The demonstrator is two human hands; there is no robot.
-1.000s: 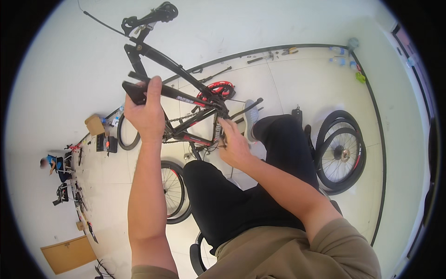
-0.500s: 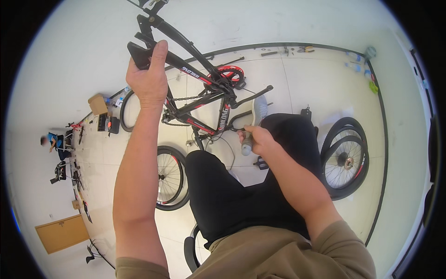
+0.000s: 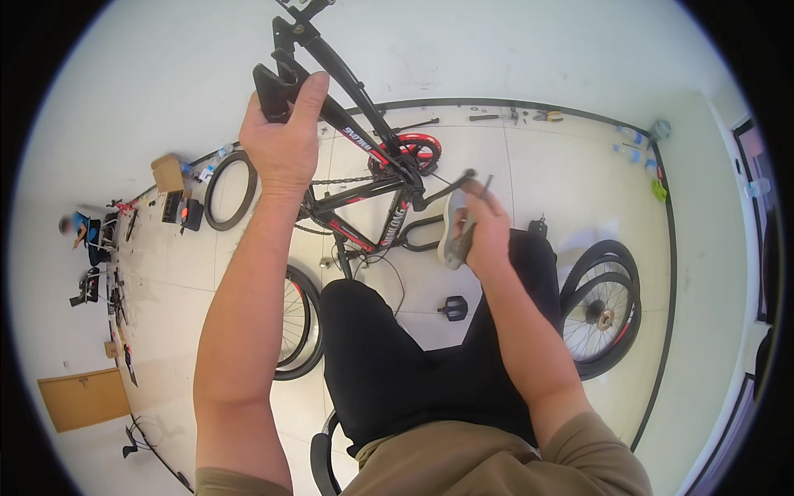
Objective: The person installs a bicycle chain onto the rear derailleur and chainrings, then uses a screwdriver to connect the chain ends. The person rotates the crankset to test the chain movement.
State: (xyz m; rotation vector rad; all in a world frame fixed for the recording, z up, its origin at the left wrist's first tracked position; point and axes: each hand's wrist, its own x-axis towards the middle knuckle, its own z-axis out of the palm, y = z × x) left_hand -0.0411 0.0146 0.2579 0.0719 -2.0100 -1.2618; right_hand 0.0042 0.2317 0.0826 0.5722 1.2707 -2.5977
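Observation:
A black and red bicycle frame (image 3: 356,136) stands tilted in front of me. My left hand (image 3: 281,149) is closed round the black forked end at its upper left. Low on the frame are a red chainring (image 3: 420,153) and a crank arm (image 3: 447,192). My right hand (image 3: 490,231) is wrapped round a grey-handled tool (image 3: 457,250), beside the outer end of that crank arm. A dark shaft shows past the fingers; its tip is too small to make out. My grey shoe (image 3: 450,223) is partly behind this hand.
A black pedal (image 3: 453,308) lies on the floor between my knees. Wheels (image 3: 608,318) lie at the right, another wheel (image 3: 299,322) by my left knee. A tyre (image 3: 231,190) and cardboard box (image 3: 169,174) are at the left. A hammer (image 3: 494,116) and pliers (image 3: 547,116) lie along the wall.
My right hand has moved up and away from my lap with the tool, to the crank arm's end. My left hand keeps its hold on the frame. The view has shifted slightly.

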